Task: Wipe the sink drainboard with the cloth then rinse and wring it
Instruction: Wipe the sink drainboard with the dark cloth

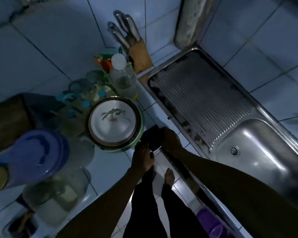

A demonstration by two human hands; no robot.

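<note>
The steel sink unit runs diagonally at the right. Its ribbed drainboard (201, 93) has dark grime along its near edge, and the basin (258, 152) with a round drain lies lower right. Both my hands meet at the counter's front edge, left of the drainboard. A dark cloth (152, 140) is bunched between them. My left hand (144, 157) grips it from below and my right hand (170, 140) holds it from above. The scene is dim, so the cloth's shape is hard to make out.
A stack of plates in a green basin (113, 123) sits just left of my hands. Behind it stand a clear bottle (122, 76), glasses and a knife block (138, 54). Blue lids (38, 155) and containers fill the left counter. My feet show on the floor below.
</note>
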